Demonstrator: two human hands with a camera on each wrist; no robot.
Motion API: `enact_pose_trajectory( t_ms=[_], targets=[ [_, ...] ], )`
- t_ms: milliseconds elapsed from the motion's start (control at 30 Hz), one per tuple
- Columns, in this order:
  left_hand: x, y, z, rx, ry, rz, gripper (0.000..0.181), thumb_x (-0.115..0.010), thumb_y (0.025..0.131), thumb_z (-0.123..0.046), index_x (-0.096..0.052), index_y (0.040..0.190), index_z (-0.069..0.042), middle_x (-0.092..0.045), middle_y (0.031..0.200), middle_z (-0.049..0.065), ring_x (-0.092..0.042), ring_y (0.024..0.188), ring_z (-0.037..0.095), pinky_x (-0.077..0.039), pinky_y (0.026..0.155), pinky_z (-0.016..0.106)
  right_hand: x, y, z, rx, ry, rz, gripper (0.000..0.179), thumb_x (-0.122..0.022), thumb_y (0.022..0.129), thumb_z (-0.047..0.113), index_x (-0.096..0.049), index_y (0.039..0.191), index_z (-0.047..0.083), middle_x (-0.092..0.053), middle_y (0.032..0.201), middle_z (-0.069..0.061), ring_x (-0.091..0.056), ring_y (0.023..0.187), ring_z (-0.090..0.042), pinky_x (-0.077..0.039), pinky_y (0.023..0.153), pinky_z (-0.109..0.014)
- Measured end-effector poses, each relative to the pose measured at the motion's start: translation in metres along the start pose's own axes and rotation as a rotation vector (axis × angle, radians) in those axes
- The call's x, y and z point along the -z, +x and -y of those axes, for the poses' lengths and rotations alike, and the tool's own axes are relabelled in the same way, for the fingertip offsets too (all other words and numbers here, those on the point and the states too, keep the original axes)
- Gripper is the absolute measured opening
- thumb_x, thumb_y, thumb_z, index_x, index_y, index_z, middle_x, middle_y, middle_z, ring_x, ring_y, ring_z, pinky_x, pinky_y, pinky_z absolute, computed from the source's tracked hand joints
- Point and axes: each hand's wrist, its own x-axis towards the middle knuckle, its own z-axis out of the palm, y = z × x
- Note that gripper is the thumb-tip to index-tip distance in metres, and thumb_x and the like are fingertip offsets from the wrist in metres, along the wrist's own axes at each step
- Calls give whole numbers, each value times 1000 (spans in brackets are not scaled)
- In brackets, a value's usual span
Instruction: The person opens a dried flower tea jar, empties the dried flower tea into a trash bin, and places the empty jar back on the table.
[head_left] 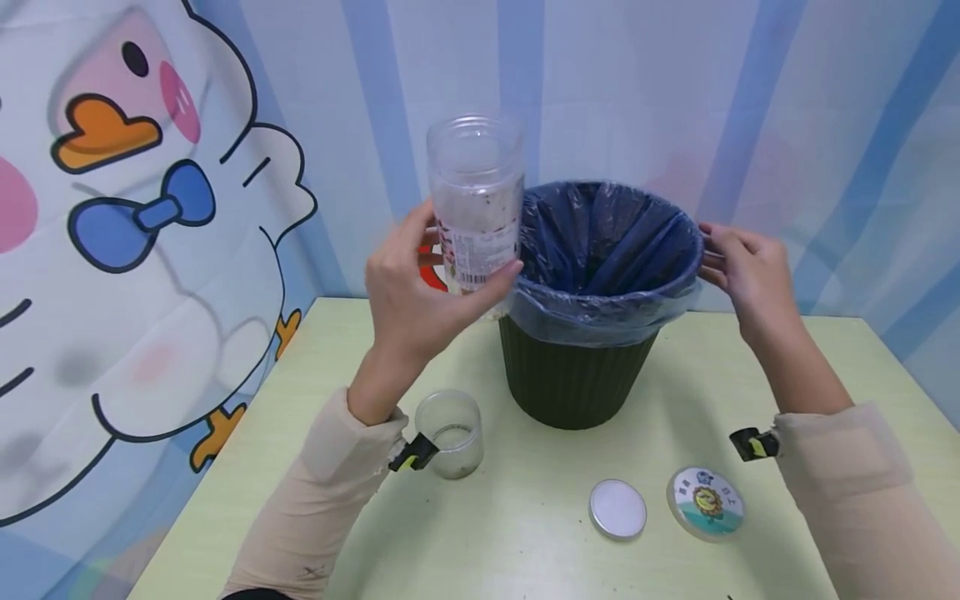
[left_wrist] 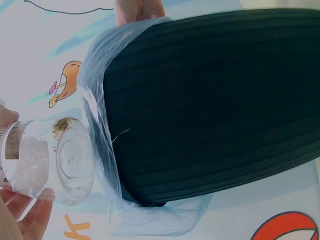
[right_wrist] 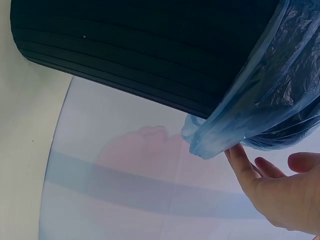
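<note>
My left hand (head_left: 423,292) grips a clear plastic jar (head_left: 480,196) with a printed label, fingers behind it and thumb across its lower front. The jar stands upright beside the left rim of a dark trash bin (head_left: 573,375). In the left wrist view, brown residue clings inside near the jar's base (left_wrist: 75,162). A translucent blue bag (head_left: 600,321) lines the bin and folds over its rim. At the bin's right side, the fingertips of my right hand (head_left: 753,271) touch the folded bag edge (right_wrist: 210,140), fingers extended and thumb apart from it.
A small clear cup (head_left: 452,437) stands on the pale table (head_left: 525,533) near my left forearm. In front of the bin lie a round white lid (head_left: 618,509) and a round lid with a printed picture (head_left: 707,502). A patterned curtain (head_left: 630,83) hangs behind the table.
</note>
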Motion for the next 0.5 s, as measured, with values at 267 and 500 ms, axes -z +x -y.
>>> enact_pose_trajectory(
  t_ms=[267, 500],
  targets=[
    [-2, -23, -2, -4, -30, -13, 65, -84, 70, -43, -65, 115, 0, -71, 98, 6, -65, 78, 16, -55, 58, 31, 6, -4, -4, -22, -24, 23, 64, -49, 104, 36, -37, 150, -6, -50, 137, -17, -63, 105, -5, -51, 87, -17],
    [-10, -42, -2, 1, -68, -3, 65, -82, 71, -47, -65, 114, 0, -70, 98, 4, -66, 83, 15, -57, 62, 31, 12, -10, -7, 4, -11, 18, 63, -51, 104, 33, -35, 149, -8, -59, 122, -4, -65, 99, -3, -52, 85, -18]
  ],
)
